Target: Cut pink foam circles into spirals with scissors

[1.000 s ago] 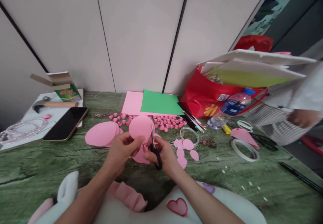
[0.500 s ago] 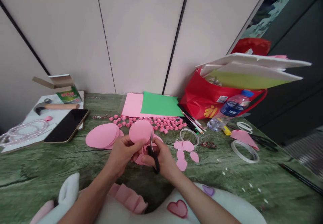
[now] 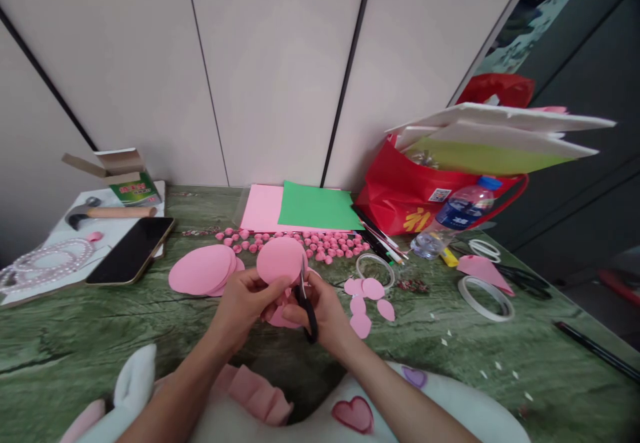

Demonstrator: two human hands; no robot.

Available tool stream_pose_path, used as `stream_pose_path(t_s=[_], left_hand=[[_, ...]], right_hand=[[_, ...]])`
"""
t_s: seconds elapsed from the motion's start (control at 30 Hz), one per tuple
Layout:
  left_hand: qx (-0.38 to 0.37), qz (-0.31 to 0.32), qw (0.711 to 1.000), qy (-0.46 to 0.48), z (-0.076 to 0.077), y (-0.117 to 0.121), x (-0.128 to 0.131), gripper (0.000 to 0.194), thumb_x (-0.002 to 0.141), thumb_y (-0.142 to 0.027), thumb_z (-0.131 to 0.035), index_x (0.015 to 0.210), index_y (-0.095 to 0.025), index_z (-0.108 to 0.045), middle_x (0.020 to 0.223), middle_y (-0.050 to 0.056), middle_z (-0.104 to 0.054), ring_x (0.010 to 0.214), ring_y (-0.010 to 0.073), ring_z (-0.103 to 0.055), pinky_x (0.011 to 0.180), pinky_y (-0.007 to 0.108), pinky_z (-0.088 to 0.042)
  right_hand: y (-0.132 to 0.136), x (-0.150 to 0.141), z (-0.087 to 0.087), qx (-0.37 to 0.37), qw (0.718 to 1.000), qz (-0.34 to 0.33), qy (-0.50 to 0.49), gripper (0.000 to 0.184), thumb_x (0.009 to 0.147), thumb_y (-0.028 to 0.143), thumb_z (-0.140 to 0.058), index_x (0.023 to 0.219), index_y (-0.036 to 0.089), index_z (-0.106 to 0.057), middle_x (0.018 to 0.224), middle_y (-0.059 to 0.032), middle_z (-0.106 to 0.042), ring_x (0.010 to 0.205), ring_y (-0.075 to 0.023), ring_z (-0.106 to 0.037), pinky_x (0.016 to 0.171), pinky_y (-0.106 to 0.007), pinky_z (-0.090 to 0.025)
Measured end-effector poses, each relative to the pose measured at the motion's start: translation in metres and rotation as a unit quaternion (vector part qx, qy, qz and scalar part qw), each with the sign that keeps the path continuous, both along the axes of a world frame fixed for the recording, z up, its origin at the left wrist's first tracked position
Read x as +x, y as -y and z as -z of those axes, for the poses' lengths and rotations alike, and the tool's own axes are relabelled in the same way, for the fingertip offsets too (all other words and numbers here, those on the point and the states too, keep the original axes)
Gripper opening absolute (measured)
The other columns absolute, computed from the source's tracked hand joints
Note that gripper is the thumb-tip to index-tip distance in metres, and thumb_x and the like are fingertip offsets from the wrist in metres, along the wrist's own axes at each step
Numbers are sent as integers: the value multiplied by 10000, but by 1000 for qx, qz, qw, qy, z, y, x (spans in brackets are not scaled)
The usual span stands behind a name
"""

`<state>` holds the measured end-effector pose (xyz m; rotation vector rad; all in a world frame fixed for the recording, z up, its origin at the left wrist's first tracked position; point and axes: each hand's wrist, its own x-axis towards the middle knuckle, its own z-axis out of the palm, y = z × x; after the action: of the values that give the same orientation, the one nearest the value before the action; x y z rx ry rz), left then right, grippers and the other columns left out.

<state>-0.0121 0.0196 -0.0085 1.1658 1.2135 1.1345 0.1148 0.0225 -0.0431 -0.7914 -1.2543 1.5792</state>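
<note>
My left hand (image 3: 250,300) pinches the lower edge of a round pink paper disc (image 3: 280,260), held up above the table. In my right hand (image 3: 320,310) is a pair of black-handled scissors (image 3: 306,306), whose blades point up against the disc's right edge. Beneath both hands more pink paper shows in part. Left of my left hand lies a fanned stack of pink paper ovals (image 3: 200,270). Small pink petal shapes (image 3: 361,324) lie right of my right hand. Behind the disc stretch rows of small pink rolled balls (image 3: 327,244).
Pink and green sheets (image 3: 320,206) lie at the back. On the right stand a red bag (image 3: 400,186) and a water bottle (image 3: 457,220), with tape rolls (image 3: 485,298) nearby. A phone (image 3: 133,250), a hammer (image 3: 117,212) and bead strings (image 3: 55,260) lie left. A plush (image 3: 445,403) is in front.
The scissors have shifted very slightly along the disc's right edge, and their blades look a little turned. Both hands keep nearly the same place and hold.
</note>
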Motion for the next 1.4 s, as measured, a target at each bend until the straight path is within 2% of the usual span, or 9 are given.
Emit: stream_pose_path(t_s=[0.5,0.73,0.9,1.07,1.23,1.4], left_hand=[[13,-11,1000,-9,2,-1,-1,192,651,-273,-589,549,-133,-507,362,-62,-413,342,43,-333,350,177,-230],[9,18,998,58,-3,0,0,153,678,-242,-571,580,-142,-509,432,-47,-495,338,55,-403,345,179,-304],[6,27,997,70,-3,0,2,153,685,-256,-564,591,-140,-529,459,-35,-528,339,59,-420,341,184,-318],[6,3,998,59,-1,-2,1,171,661,-256,-586,555,-144,-510,404,-57,-472,329,53,-387,343,180,-287],[-4,-5,1000,10,3,-3,-2,186,632,-235,-600,518,-139,-487,370,-70,-417,322,33,-318,337,168,-208],[0,-3,1000,4,3,-2,-3,176,631,-234,-597,531,-138,-489,381,-69,-417,332,34,-314,342,169,-199]], right_hand=[[1,3,-8,-28,999,10,29,447,432,362,-746,699,177,-440,479,81,-435,388,-41,-346,361,-163,-280],[1,2,-5,-40,998,23,42,420,446,363,-737,671,172,-438,441,79,-464,349,-46,-381,336,-156,-291],[1,1,-1,-33,999,16,36,396,475,371,-718,684,174,-445,453,69,-494,351,-59,-415,340,-166,-314],[2,0,0,-37,998,7,42,396,470,348,-725,693,175,-447,459,77,-468,353,-58,-419,343,-162,-307],[1,2,-2,-18,1000,3,18,423,469,287,-738,746,179,-437,541,62,-476,429,-55,-404,402,-169,-331],[0,2,-4,-15,1000,10,13,417,475,278,-737,738,182,-429,540,64,-450,452,-57,-358,401,-166,-285]])
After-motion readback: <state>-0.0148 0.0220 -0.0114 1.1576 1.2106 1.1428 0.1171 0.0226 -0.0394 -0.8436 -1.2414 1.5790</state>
